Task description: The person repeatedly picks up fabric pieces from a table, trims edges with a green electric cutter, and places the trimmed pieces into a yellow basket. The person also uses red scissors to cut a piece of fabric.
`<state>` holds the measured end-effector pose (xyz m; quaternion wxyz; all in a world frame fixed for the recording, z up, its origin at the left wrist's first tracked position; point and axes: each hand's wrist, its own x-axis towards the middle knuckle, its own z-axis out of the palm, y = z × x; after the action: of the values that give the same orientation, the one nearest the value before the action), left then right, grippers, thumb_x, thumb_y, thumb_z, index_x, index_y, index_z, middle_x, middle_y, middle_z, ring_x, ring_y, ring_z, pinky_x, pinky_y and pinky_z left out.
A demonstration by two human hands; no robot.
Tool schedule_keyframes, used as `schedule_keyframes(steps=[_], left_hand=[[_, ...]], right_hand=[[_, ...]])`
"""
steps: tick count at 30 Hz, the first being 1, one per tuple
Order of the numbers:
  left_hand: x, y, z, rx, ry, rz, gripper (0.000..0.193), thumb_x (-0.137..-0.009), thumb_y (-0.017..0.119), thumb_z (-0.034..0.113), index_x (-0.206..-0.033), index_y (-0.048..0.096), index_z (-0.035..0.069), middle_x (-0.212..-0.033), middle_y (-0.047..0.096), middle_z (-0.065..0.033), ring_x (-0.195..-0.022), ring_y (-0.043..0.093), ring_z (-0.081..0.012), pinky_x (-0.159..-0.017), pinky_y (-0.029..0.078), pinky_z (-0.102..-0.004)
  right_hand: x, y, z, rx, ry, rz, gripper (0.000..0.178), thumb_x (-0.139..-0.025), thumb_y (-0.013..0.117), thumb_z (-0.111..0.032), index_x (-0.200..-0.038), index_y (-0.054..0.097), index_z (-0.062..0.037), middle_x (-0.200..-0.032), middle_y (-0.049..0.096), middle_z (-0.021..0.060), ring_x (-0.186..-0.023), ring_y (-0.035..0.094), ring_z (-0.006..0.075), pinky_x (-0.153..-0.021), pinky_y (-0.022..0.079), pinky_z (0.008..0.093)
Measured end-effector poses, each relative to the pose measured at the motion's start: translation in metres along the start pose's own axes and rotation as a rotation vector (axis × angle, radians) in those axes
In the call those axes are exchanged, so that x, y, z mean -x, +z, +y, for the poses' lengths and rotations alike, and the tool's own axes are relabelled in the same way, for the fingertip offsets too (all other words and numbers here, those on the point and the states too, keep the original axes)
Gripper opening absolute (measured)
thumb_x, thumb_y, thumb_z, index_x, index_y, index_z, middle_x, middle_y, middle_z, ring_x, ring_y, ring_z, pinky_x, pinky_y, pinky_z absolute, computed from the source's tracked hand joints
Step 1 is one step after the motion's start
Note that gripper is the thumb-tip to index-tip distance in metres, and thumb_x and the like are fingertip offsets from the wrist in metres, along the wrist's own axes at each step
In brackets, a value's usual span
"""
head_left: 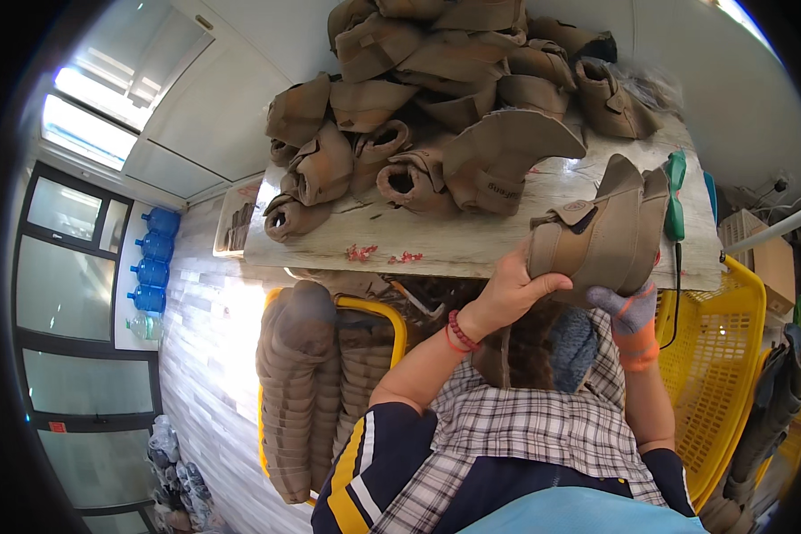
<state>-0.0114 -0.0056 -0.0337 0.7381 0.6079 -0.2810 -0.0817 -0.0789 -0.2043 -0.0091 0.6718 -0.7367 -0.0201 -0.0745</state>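
A brown boot upper (596, 240) with a strap and a small round emblem is lifted at the table's front right edge. My left hand (507, 295), bare with a red bead bracelet at the wrist, grips its lower left side, thumb across the front. At its lower right, my right hand (630, 320) grips it in a grey and orange glove; some of those fingers are hidden behind the upper. Just right of it lies a green-handled corded tool (675, 200). Brown furry material (507, 356) and blue fleece (571, 349) rest below, by my checked apron.
More brown boot uppers (454, 58) are heaped across the worktable (472, 258). A yellow-rimmed basket (399, 331) at left holds stacked brown uppers (298, 392). Another yellow basket (716, 343) stands right, beside the tool's hanging black cord. Blue water jugs (154, 258) line the left wall.
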Motion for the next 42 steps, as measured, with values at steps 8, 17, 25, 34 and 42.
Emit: schedule_keyframes(steps=[8,17,25,34,42], left_hand=[[-0.013,-0.076,-0.084,0.807,-0.438,0.775,0.039,-0.091,0.06,0.034,-0.107,0.051,0.0,-0.115,0.056,-0.0088,-0.089,0.055,-0.0222,-0.082,0.045,-0.0329],[-0.071,-0.093,-0.114,1.437,-0.382,0.818,0.043,-0.09,0.062,0.032,-0.118,0.047,0.004,-0.124,0.05,-0.0099,-0.117,0.046,-0.0285,-0.099,0.041,-0.0482],[-0.019,-0.059,-0.127,0.902,-0.028,0.537,0.058,-0.089,0.062,0.037,-0.135,0.042,0.007,-0.136,0.046,-0.0107,-0.127,0.04,-0.0254,-0.111,0.028,-0.0468],[0.012,-0.127,-0.116,0.776,-0.481,0.298,0.041,-0.092,0.053,0.012,-0.129,0.047,-0.006,-0.125,0.057,-0.0175,-0.117,0.053,-0.0272,-0.104,0.038,-0.0396],[0.014,-0.138,-0.112,0.769,-0.454,0.394,0.033,-0.091,0.039,0.004,-0.121,0.05,-0.006,-0.118,0.059,-0.0166,-0.109,0.057,-0.0258,-0.099,0.044,-0.0357]], right_hand=[[0.016,-0.031,0.013,-0.094,-0.142,0.415,0.042,-0.073,0.072,0.006,-0.114,0.062,0.0018,-0.109,0.065,0.0092,-0.1,0.061,0.0183,-0.089,0.048,0.0314],[0.037,-0.047,0.018,0.086,-0.213,0.461,0.047,-0.074,0.071,0.007,-0.119,0.058,0.0028,-0.117,0.061,0.0117,-0.107,0.057,0.0195,-0.088,0.049,0.0319],[0.068,-0.076,0.027,0.05,-0.191,0.629,0.045,-0.075,0.071,0.006,-0.118,0.058,0.0045,-0.116,0.061,0.0114,-0.104,0.059,0.0199,-0.087,0.05,0.0311],[0.07,-0.062,-0.01,0.092,-0.058,0.634,0.045,-0.073,0.075,0.002,-0.115,0.06,0.0046,-0.111,0.064,0.0123,-0.101,0.06,0.018,-0.084,0.05,0.03],[0.033,-0.035,-0.029,0.19,-0.023,0.446,0.043,-0.075,0.077,-0.005,-0.114,0.061,0.0032,-0.105,0.066,0.0092,-0.094,0.062,0.0148,-0.082,0.05,0.0282]])
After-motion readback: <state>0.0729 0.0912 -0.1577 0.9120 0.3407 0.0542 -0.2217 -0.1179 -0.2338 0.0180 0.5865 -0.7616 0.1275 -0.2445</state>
